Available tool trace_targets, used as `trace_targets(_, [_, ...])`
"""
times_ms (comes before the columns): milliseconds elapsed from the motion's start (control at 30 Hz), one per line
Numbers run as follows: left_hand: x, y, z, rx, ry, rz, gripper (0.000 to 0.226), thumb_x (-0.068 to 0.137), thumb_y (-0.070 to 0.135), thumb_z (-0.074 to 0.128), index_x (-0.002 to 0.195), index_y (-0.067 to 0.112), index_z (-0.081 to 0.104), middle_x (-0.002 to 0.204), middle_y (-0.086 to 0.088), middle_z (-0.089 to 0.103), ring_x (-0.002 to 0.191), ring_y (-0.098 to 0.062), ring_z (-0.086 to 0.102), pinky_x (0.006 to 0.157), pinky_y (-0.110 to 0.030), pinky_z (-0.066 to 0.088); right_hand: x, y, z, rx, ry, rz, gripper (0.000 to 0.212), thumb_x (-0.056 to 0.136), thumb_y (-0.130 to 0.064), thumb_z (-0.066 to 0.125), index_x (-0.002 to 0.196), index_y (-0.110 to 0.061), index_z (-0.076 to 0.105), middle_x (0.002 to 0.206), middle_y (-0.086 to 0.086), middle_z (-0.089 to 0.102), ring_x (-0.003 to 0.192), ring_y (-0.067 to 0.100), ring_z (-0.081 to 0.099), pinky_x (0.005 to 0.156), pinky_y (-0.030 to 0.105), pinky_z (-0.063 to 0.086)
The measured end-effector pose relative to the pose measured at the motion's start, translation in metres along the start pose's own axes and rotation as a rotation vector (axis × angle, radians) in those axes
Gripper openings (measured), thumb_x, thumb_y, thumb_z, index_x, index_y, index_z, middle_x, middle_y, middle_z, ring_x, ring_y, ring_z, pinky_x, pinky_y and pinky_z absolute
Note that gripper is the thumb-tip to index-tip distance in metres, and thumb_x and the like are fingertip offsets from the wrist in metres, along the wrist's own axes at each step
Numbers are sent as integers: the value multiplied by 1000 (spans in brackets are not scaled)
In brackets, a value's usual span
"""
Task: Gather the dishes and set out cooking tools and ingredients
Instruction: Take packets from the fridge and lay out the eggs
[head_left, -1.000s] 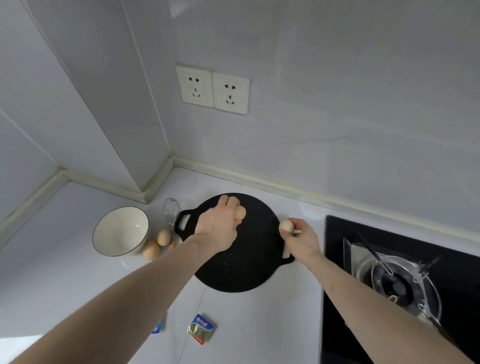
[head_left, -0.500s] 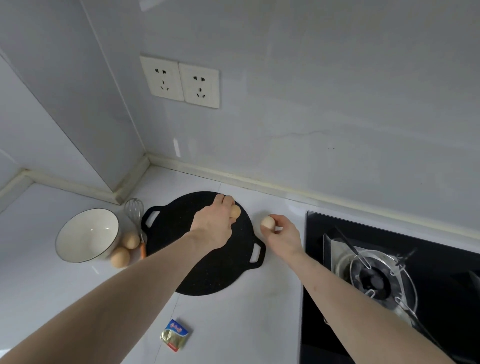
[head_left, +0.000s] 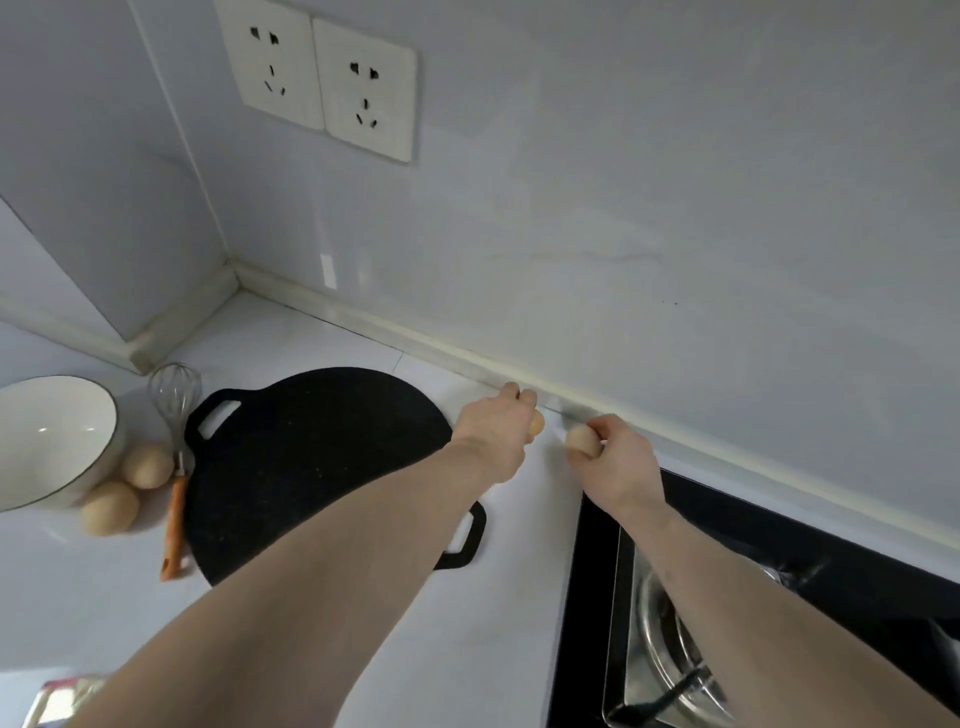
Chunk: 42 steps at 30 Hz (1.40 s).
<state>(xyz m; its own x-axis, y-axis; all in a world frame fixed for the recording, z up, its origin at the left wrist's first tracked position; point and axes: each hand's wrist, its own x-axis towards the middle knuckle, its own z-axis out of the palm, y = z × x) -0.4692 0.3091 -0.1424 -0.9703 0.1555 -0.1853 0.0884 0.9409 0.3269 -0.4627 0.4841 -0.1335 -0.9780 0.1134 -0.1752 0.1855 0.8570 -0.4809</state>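
- Several things are already set out on the white counter (head_left: 322, 623): a white bowl (head_left: 49, 441) at the far left, two eggs beside it, one (head_left: 147, 466) a little behind the other (head_left: 109, 507), a whisk (head_left: 175, 410) with an orange handle, and a black flat pan (head_left: 311, 457) with two handles.
- The two loose eggs lie just beside the bowl, and both appear to touch its wall; the whisk lies between them and the pan.
- The left hand (head_left: 496, 439) holds a darker egg (head_left: 536, 423); its fingers are curled round it and only a small part of the egg shows.
- The right hand (head_left: 615, 462) holds a paler egg (head_left: 579, 441), pinched between the thumb and the fingers.
- The two hands are close together but not touching, over the strip of counter between the pan and the stove (head_left: 753, 623), near the wall.
- A small packet (head_left: 57, 699) shows at the lower left edge; what it contains I cannot tell.
- My judgement: the task is well advanced, since a bowl, a tool, a pan and some eggs are in place. The two eggs in the hands are not yet set down.
- Round eggs can roll on the smooth counter, so they need a steady spot, for example against the bowl or against the other eggs.
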Motion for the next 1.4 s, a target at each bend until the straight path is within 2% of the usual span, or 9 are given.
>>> trace_targets(167, [13,19,17,-101,24,-1,34,97,13,56,129,12,46,129,-9,45,99,-36,62,68,-38,39,19,9,9,-46,11,-54,17,90,-32,56,105,-27,64,98,-4,69,89,25,65,81,38,56])
trace_targets(367, [25,23,23,-270,95,-44,28,94,10,57,121,11,50,126,-10,53,101,-38,61,75,-42,49,30,6,13,-6,1,-13,20,89,-33,59,108,-27,62,94,-6,69,88,24,64,77,36,55])
trace_targets(533, [20,21,20,-329,102,-53,33,96,17,60,127,13,48,127,-9,54,104,-36,60,81,-43,50,24,10,9,47,11,-15,32,89,-36,65,117,-23,61,108,-4,67,96,22,64,81,38,56])
trace_targets(667, [-2,12,10,-400,103,-70,42,98,12,60,138,16,46,136,-5,52,111,-30,60,93,-39,51,7,9,1,35,70,-61,44,89,-34,68,130,-20,58,128,1,57,120,26,52,94,42,51])
trace_targets(800, [-68,-26,-13,-501,179,-125,45,99,16,60,142,25,46,144,6,46,104,-18,63,103,-36,48,-28,-19,-2,105,155,-239,36,88,-17,68,122,-28,62,126,-6,51,119,21,49,93,36,48])
trace_targets(933, [-161,-94,-32,-502,263,-259,38,98,26,63,134,34,52,139,18,45,86,-3,65,92,-26,56,-81,-72,29,187,12,-369,39,88,-16,71,120,-35,60,123,-16,48,114,12,54,98,38,51])
trace_targets(1033, [-221,-147,-36,-441,315,-372,32,98,31,62,129,34,55,131,20,48,81,0,62,82,-19,53,-122,-117,62,185,-114,-463,36,90,-21,70,121,-36,61,120,-22,48,110,5,55,94,30,53])
trace_targets(1233, [-295,-228,-33,-320,371,-623,28,93,35,65,119,36,54,122,18,55,75,-7,63,77,-32,55,-174,-208,131,124,-320,-586,38,93,-30,69,129,-34,58,131,-18,50,120,3,52,93,20,51])
trace_targets(1400, [-300,-257,-25,-567,487,-880,38,86,47,70,113,22,61,106,7,63,95,-17,63,80,-33,52,-178,-272,175,75,-392,-644,45,97,-26,63,140,-28,52,138,-8,53,121,14,52,97,29,50])
